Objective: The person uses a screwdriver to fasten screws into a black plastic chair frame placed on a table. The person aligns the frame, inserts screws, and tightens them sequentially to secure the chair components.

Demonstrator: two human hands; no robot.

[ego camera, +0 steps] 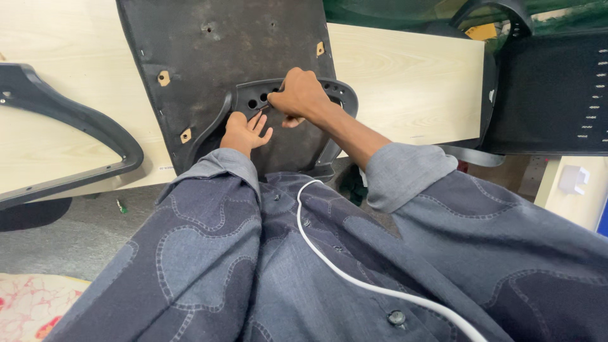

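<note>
Nearest the camera: grey patterned shirt sleeves and front, with a white cable (354, 278) running down across the chest. Beyond the cuffs, the left hand (246, 132) lies open, fingers spread, flat on the dark underside of the chair seat pan (215, 57), just below the black plastic armrest bracket (288, 95). The right hand (297, 95) is closed, fingertips pinched together over the bracket's row of round mounting holes; what it pinches, if anything, is too small to tell. The bracket rests on the seat pan's lower half, its curved arms running down on either side of the hands. The seat pan lies face down on the pale wooden worktop (405, 82), its near edge overhanging toward the person. Step in hand, as judged: seating or fixing the bracket at its holes. The next move would call for the bracket holes kept lined up with the pan's fixing points while the left hand steadies the pan. Left of the seat pan, a second black curved frame part (69, 120); right of it, a black mesh chair back (551, 88).
</note>
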